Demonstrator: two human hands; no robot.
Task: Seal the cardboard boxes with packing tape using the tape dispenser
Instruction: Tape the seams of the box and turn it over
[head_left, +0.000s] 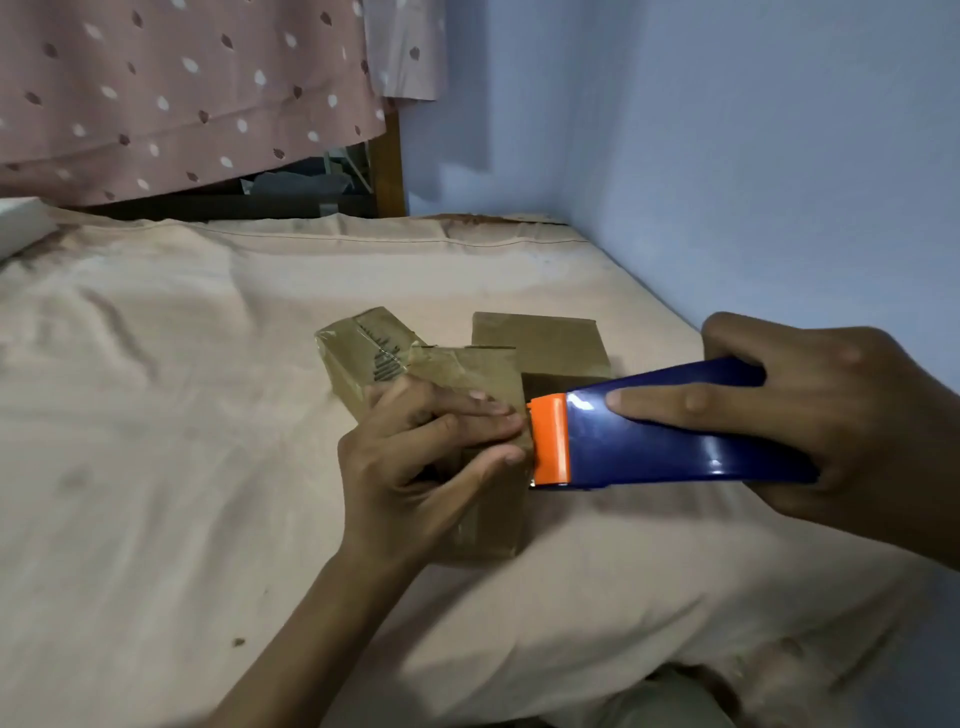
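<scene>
Gripping, right hand (831, 415): wrapped round the blue body of the tape dispenser (675, 436), index finger laid straight along its top; grip clamped.
Dispenser axis: long axis roughly level, running right to left; orange cutter end (549, 439) leading.
Contact point: orange end at the right edge of the near cardboard box (488, 499), just beside the left fingertips; touching or a hair apart, cannot tell.
Left hand (426, 457): fingers curled over the box top, thumb on the near face; grip holding the box steady on the bed (208, 415).
Key relation: box lies directly left of the dispenser, in line with its axis; left hand already on it, right hand nearer the tool's rear.
Step judged: tape being laid or about to be cut at the box edge; fingers close to the cutter, some risk.
Other boxes: taped box (363, 353) behind left, another box (540, 343) behind right, near each other.
Backdrop: blue wall (727, 156), spotted pink curtain (182, 93).
</scene>
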